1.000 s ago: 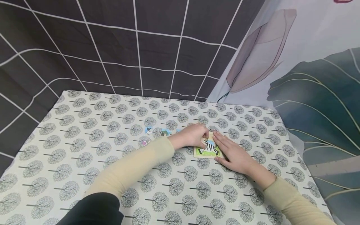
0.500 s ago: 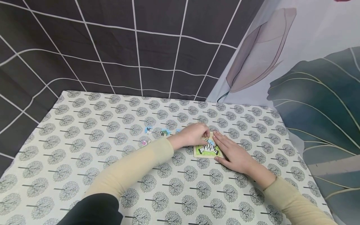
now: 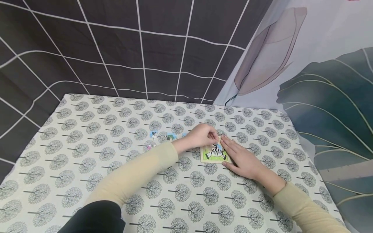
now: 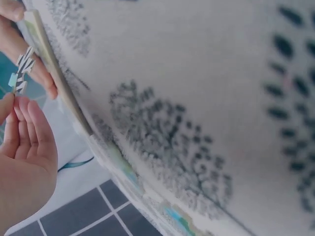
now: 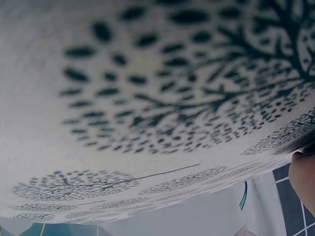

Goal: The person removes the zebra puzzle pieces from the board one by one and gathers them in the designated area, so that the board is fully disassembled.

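My left hand (image 3: 201, 136) is just over the upper left of a small wooden zebra jigsaw board (image 3: 215, 161). Between thumb and fingertips it pinches a zebra-striped puzzle piece (image 4: 23, 69) with a pale blue patch, held on edge above the board in the left wrist view. The board lies flat and shows green grass and the zebra's striped body and legs. Across its right edge rests my right hand (image 3: 244, 161), fingers straight and thumb at the lower corner. In the right wrist view only a bit of that hand (image 5: 304, 182) appears.
Several loose puzzle pieces lie to the left of the board, among them a zebra-head piece (image 3: 153, 134) and a blue-green piece (image 3: 171, 136); my left forearm partly hides others. A tree-print cloth (image 3: 175, 200) covers the table. A dark checked curtain (image 3: 116, 48) hangs behind.
My left hand has risen slightly off the board, and its fingers now pinch the striped piece above it. The right hand has stayed in place on the board's edge.
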Tool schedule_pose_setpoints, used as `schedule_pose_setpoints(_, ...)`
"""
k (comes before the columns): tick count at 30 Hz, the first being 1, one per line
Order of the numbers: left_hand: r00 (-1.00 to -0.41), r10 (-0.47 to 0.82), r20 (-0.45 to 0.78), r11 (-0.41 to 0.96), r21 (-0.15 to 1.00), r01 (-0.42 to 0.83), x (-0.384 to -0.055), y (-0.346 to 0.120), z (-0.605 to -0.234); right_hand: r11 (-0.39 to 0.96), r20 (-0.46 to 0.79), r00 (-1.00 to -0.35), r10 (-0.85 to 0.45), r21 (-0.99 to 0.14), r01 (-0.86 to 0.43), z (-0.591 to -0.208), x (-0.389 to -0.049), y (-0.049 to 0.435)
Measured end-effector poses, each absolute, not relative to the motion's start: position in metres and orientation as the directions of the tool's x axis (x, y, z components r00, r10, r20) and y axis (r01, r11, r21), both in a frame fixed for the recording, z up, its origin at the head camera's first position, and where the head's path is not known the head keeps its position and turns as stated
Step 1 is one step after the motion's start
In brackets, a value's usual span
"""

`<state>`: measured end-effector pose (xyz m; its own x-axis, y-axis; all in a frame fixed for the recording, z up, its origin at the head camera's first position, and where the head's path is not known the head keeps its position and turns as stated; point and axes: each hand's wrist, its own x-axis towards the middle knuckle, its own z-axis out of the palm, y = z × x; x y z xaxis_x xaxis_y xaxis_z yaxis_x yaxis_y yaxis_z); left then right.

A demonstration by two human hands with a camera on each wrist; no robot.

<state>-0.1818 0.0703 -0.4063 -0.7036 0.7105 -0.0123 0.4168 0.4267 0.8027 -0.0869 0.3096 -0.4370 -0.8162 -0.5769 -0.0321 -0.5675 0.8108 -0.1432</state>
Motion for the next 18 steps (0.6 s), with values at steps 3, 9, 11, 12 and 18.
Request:
schedule_pose_setpoints(3, -0.703, 0.712, 0.0, 0.412, 0.81, 0.418, -0.183, 0.063, -0.4, 0.809, -0.025, -0.815, -0.578, -0.145, -0.569, -0.438, -0.087, 0.31)
schedule_pose_setpoints(9, -0.704, 0.71, -0.02, 0.428, 0.807, 0.408, -0.187, 0.033, -0.393, 0.808, -0.013, -0.815, -0.579, -0.147, -0.571, -0.439, -0.088, 0.31)
schedule_pose_setpoints(11, -0.704, 0.709, -0.042, 0.442, 0.805, 0.396, -0.187, 0.02, -0.392, 0.811, -0.025, -0.818, -0.575, -0.148, -0.566, -0.439, -0.089, 0.31)
schedule_pose_setpoints(12, -0.705, 0.707, -0.054, 0.45, 0.804, 0.389, -0.188, 0.014, -0.392, 0.813, -0.033, -0.819, -0.573, -0.147, -0.563, -0.439, -0.089, 0.31)
schedule_pose_setpoints(18, -0.706, 0.691, -0.154, 0.514, 0.792, 0.33, -0.185, -0.025, -0.389, 0.818, -0.056, -0.821, -0.568, -0.144, -0.556, -0.437, -0.088, 0.311)
